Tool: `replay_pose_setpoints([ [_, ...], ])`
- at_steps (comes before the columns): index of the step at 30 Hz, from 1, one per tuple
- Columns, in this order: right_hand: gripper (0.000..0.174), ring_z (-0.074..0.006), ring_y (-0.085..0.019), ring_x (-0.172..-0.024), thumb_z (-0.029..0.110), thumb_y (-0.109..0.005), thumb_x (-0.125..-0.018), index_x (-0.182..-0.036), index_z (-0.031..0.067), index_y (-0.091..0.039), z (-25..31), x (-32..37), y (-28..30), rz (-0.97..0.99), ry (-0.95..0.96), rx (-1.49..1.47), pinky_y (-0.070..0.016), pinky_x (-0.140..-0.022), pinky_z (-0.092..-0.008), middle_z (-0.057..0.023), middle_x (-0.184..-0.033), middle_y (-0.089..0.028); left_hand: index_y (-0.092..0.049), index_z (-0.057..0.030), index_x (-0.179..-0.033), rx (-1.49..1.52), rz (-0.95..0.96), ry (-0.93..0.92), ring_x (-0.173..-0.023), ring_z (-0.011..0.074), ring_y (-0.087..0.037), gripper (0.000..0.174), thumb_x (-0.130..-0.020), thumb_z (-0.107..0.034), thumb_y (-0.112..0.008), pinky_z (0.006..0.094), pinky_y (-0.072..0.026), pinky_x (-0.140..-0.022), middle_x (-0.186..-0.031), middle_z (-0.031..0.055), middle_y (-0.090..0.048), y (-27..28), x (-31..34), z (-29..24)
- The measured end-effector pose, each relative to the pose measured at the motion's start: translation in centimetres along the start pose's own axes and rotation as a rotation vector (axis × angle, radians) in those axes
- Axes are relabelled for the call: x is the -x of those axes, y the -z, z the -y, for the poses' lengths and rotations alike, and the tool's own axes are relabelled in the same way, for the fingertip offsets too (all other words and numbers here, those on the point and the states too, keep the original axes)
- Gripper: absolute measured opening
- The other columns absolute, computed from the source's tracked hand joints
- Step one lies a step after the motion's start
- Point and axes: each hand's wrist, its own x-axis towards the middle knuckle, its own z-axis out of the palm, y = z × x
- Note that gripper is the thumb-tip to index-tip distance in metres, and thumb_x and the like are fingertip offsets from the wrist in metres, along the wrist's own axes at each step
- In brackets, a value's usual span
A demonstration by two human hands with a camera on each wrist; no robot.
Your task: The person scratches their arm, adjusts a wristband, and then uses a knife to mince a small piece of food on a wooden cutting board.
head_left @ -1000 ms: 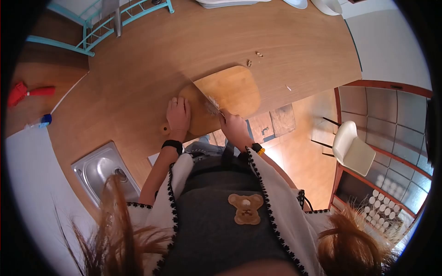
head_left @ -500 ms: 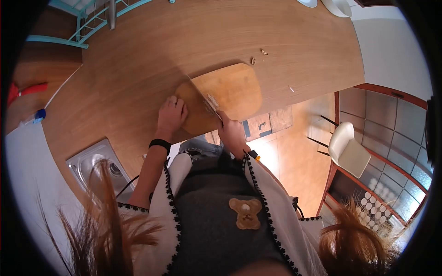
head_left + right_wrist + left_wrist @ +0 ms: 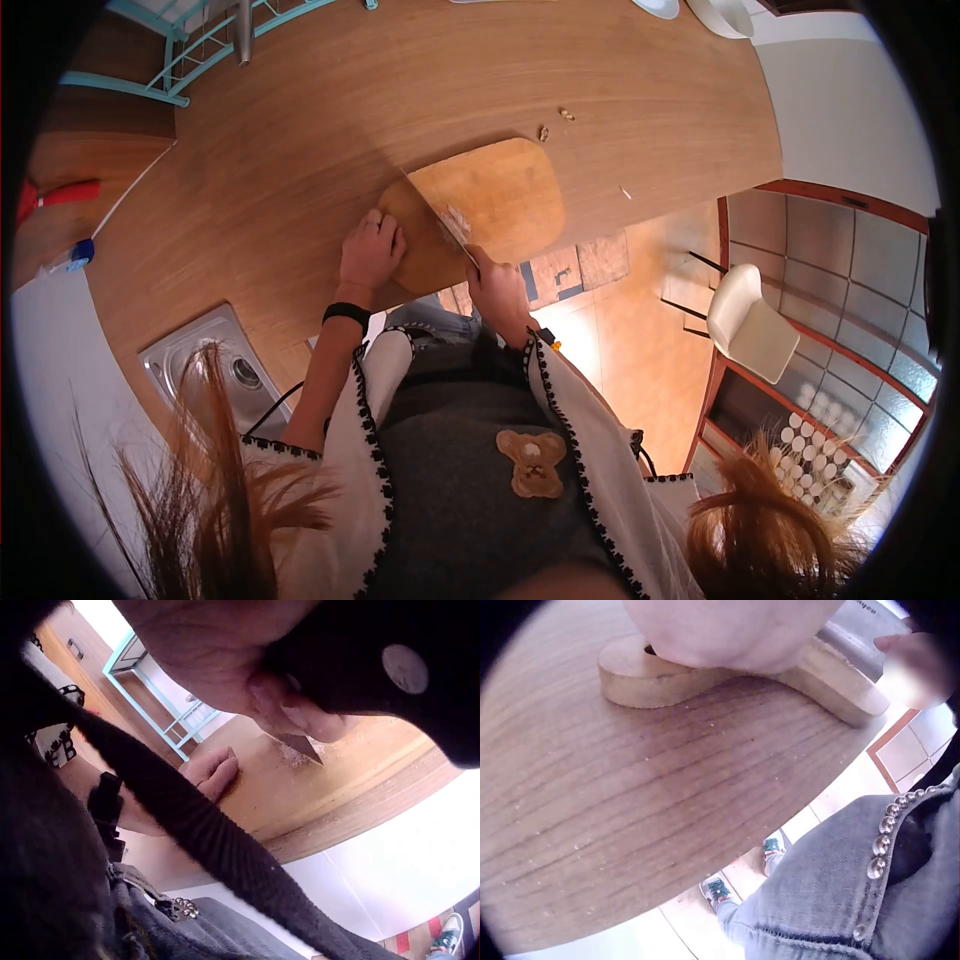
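Observation:
A wooden cutting board [image 3: 520,185] lies at an angle near the counter's front edge. My left hand [image 3: 372,252] rests on its left end, fingers bent, covering most of the handle end [image 3: 634,675] in the left wrist view. With my right hand [image 3: 498,292] I grip a knife [image 3: 436,210], its blade pointing up and left across the board. Small pale chopped bits [image 3: 456,222] lie beside the blade, and also show under my right hand as pale bits [image 3: 298,754] in the right wrist view.
Two small brown pieces [image 3: 567,115] and a white sliver [image 3: 626,192] lie beyond the board. A metal sink [image 3: 225,360] is at lower left, a turquoise rack [image 3: 165,95] at upper left, a white bowl [image 3: 722,18] at upper right. A cream chair [image 3: 745,315] stands right.
My left hand has shifted left, off the board's left part onto its handle end, its fingers now more bent. The knife stays in my right hand, its blade slightly moved.

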Motion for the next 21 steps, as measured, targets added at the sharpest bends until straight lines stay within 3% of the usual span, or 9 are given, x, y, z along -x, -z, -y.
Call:
replay_pose_setpoints([
  [5,0.021,-0.0386,-0.061,-0.062,0.019,-0.054,-0.087,-0.106,0.011,-0.059,0.1,0.0,0.6,-0.092,-0.013,-0.091,-0.0484,-0.055,-0.0474,-0.0204,-0.065,-0.06,-0.048,-0.0092,-0.08,0.013,0.012,0.005,-0.075,0.0283,-0.057,0.014,-0.081,-0.019,-0.058,0.0395,-0.0491,-0.059,-0.083,0.0103,-0.049,0.1,0.0,-0.1],
  [7,0.019,-0.0364,-0.06,-0.056,0.014,-0.054,-0.089,-0.104,0.0044,-0.06,0.8,0.0,2.2,-0.192,-0.019,-0.27,-0.0458,-0.05,-0.0418,-0.0205,-0.06,-0.056,-0.048,-0.0091,-0.08,0.025,-0.01,0.006,-0.074,0.0285,-0.057,0.014,-0.081,-0.019,-0.058,0.0398,-0.0493,-0.059,-0.082,0.0105,-0.049,0.3,0.0,-0.3],
  [8,0.019,-0.0352,-0.059,-0.055,0.012,-0.054,-0.088,-0.105,0.0035,-0.059,-0.2,-0.3,1.7,-0.139,-0.095,-0.405,-0.0457,-0.05,-0.0402,-0.0198,-0.06,-0.056,-0.048,-0.0091,-0.08,0.03,-0.011,0.008,-0.074,0.0285,-0.057,0.014,-0.081,-0.019,-0.058,0.0398,-0.0493,-0.059,-0.082,0.0105,-0.049,0.2,-0.1,-0.2],
  [11,0.02,-0.0385,-0.061,-0.066,0.018,-0.055,-0.088,-0.104,0.0081,-0.062,-0.3,-1.3,2.6,-0.155,-0.042,-0.204,-0.0486,-0.058,-0.0455,-0.0214,-0.069,-0.06,-0.047,-0.009,-0.079,0.038,0.003,0.015,-0.071,0.0294,-0.057,0.015,-0.081,-0.019,-0.058,0.0406,-0.0491,-0.057,-0.081,0.0109,-0.049,0.1,-0.1,-0.2],
  [17,0.025,-0.0391,-0.061,-0.067,0.03,-0.053,-0.089,-0.098,0.0092,-0.065,0.6,-2.2,2.3,-0.087,-0.053,0.047,-0.0507,-0.061,-0.0454,-0.0208,-0.071,-0.063,-0.047,-0.0089,-0.078,0.068,-0.017,0.009,-0.067,0.0306,-0.057,0.015,-0.08,-0.019,-0.057,0.0411,-0.0486,-0.055,-0.081,0.0114,-0.049,0.3,0.0,-0.2],
  [21,0.026,-0.0396,-0.061,-0.067,0.031,-0.053,-0.09,-0.099,0.0096,-0.065,0.1,-2.0,1.7,-0.093,-0.034,0.035,-0.0508,-0.061,-0.0461,-0.0205,-0.071,-0.063,-0.047,-0.0091,-0.079,0.064,-0.021,0.027,-0.067,0.0304,-0.057,0.014,-0.081,-0.018,-0.057,0.0407,-0.0487,-0.055,-0.082,0.011,-0.049,0.1,-0.1,-0.2],
])
